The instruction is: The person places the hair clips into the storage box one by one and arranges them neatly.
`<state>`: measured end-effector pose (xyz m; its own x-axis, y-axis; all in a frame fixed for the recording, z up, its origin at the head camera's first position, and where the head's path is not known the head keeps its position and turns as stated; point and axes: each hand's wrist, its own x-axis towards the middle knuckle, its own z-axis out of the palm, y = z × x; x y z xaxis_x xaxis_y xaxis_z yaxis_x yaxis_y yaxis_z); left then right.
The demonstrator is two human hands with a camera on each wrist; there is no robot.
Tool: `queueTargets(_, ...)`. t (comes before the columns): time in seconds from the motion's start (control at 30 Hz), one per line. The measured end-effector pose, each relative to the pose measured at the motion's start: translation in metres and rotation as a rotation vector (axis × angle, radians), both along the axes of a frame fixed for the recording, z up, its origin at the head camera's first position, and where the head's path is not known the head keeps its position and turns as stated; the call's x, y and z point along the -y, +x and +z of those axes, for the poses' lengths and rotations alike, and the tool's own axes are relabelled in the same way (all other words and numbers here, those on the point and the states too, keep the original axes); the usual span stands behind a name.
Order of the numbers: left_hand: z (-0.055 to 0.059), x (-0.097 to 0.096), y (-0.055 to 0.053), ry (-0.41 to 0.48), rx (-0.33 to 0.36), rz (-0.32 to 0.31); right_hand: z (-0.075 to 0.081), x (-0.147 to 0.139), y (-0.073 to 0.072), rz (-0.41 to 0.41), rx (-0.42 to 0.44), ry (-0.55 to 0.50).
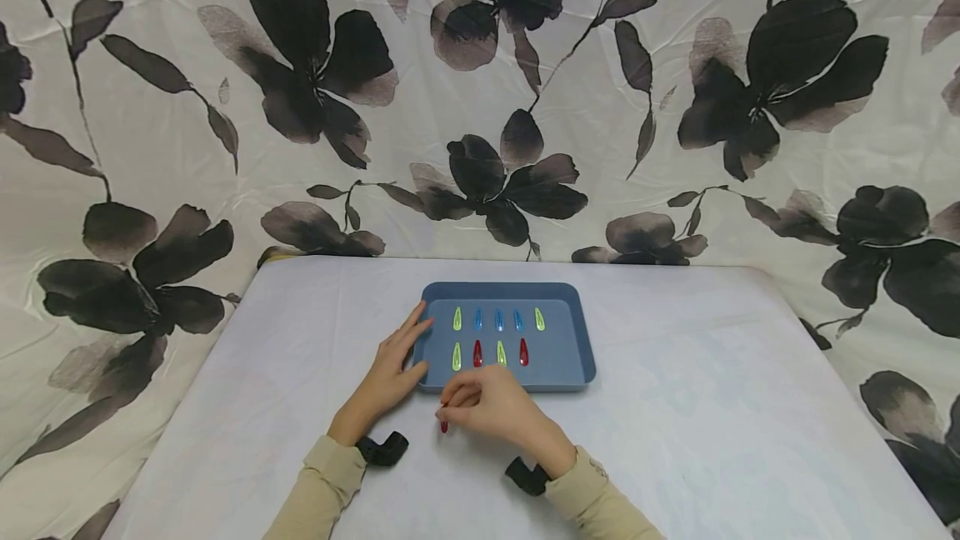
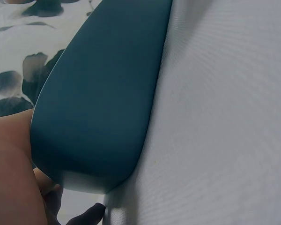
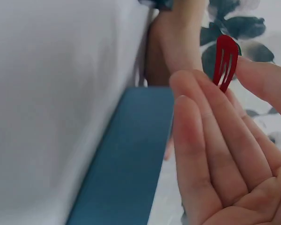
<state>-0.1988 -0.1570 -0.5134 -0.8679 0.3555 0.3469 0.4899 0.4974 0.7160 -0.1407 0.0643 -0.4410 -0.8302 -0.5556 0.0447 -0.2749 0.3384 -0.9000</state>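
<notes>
My right hand (image 1: 495, 403) pinches a red snap hair clip (image 3: 225, 58) between thumb and fingers, just in front of the near rim of a blue-grey tray (image 1: 573, 348). In the head view only one end of that clip pokes out below the fingertips. My left hand (image 1: 384, 375) lies along the tray's left side, its fingers extended at the rim. Two rows of hair clips lie in the tray. The far row has a green clip (image 1: 457, 318) at each end and three blue clips (image 1: 498, 320) between; the nearer row alternates green and red clips (image 1: 523, 352).
The tray stands on a table with a white cloth (image 1: 712, 407). Behind the table hangs a white curtain with dark flowers (image 1: 495, 190). Each wrist wears a black camera mount (image 1: 384, 448), and both sleeves are beige.
</notes>
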Motion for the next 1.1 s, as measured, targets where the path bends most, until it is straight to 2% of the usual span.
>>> queueTargets(0.23,0.000,-0.001,0.000,-0.004,0.011,0.009,0.006,-0.016,-0.008,-0.039,0.057,-0.095)
queueTargets(0.47,0.000,-0.002,0.001,-0.005,0.017,0.014,0.013,-0.033,-0.015,-0.084,0.072,-0.171)
queueTargets(0.8,0.002,-0.002,0.001,-0.004,0.021,0.014,0.002,-0.059,-0.028,-0.141,0.102,-0.325)
queueTargets(0.9,0.002,-0.003,0.001,-0.006,0.024,0.017,0.000,-0.066,-0.032,-0.181,0.111,-0.348)
queueTargets(1.1,0.002,-0.003,0.002,-0.005,0.031,0.019,-0.008,-0.078,-0.040,-0.310,0.104,-0.342)
